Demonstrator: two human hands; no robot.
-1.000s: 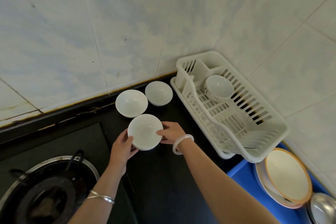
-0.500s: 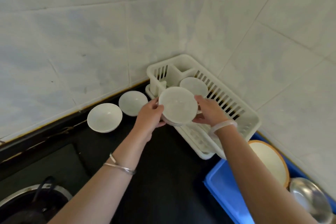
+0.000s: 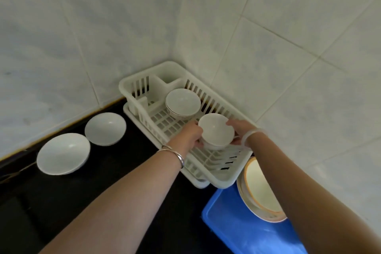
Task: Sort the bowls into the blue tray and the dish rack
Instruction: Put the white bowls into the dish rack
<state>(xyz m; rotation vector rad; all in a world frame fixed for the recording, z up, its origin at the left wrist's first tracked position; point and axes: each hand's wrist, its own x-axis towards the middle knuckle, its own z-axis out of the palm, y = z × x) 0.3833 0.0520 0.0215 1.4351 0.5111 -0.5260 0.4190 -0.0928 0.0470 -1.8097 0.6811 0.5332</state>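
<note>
White bowl (image 3: pixel 215 130) sits clamped between the left hand (image 3: pixel 188 137) and right hand (image 3: pixel 237 132), inside the dish rack (image 3: pixel 224 179) in the surface's back corner, beside another bowl (image 3: pixel 182 103). Open slats lie toward the rack's near edge; the blue tray (image 3: pixel 237 229) adjoins it.

There is a single view, taken from a wide-angle camera on the person's head. It looks forward and steeply down into a tiled wall corner, close over the dark counter (image 3: pixel 115 171). Both forearms reach in from the bottom edge toward the dish rack (image 3: pixel 224 179) near the centre. The blue tray (image 3: pixel 237 231) is cut off at the lower right. Straight tile lines bend toward the edges.
</note>
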